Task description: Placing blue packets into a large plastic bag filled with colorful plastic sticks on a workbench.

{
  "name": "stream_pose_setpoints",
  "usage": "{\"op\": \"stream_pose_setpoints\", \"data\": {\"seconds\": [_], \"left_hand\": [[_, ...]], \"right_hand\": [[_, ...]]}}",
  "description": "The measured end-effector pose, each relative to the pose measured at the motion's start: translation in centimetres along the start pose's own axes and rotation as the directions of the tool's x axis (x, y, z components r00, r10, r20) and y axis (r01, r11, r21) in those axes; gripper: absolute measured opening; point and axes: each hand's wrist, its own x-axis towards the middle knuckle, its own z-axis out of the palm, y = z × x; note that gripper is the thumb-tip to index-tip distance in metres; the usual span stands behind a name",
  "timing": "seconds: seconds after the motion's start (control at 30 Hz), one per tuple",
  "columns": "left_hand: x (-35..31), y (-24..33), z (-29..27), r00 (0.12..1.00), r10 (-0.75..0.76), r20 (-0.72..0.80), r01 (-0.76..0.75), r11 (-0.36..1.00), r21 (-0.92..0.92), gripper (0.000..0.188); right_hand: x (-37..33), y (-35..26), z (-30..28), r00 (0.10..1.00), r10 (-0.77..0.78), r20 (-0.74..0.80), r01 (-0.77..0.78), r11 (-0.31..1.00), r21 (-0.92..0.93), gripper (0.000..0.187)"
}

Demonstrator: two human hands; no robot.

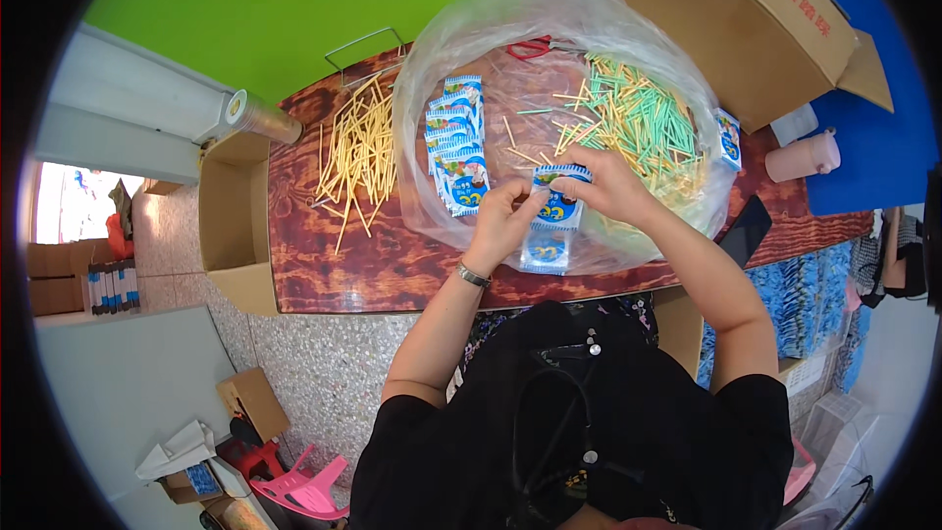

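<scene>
You are holding a small, flat, blue-and-white printed plastic packet [559, 215] near your body over the reddish-brown wood-grain surface [324, 280]. The fingers of your left hand [506, 221] are pinching its left edge; those of your right hand [610, 188] are gripping near its top edge. You are apparently working its upper end, though your fingers are hiding whether it is open.

Taking that packet as the clock's centre, a second, paler blue-and-clear packet [545, 251] is lying at 6 o'clock, an overlapping row of blue-and-white packets [457, 152] at 10, and a loose pile of thin green and yellow sticks [648, 118] between 1 and 2. Red-handled scissors [530, 47] are lying at 12.

The next move is probably calling for keeping the left pinch steady while your right fingers are parting or pressing that top edge.
</scene>
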Motion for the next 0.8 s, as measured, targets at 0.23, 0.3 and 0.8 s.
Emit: {"op": "stream_pose_setpoints", "data": {"seconds": [0.23,0.3,0.8], "left_hand": [[0.6,-0.7,0.1,0.998,0.066,0.022,-0.069,0.905,0.420,0.024],[0.1,-2.2,0.3,1.000,0.000,0.025,-0.013,0.848,0.530,0.032],[1.3,0.9,1.6,0.999,-0.047,0.023,0.044,0.993,0.106,0.019]], "right_hand": [[-0.1,2.4,0.8,0.991,0.133,0.033,-0.113,0.931,-0.346,0.029],[-0.4,3.7,1.6,0.987,0.141,0.077,-0.080,0.846,-0.527,0.032],[-0.5,0.8,-0.6,0.976,0.121,-0.184,-0.112,0.992,0.055,0.023]]}}
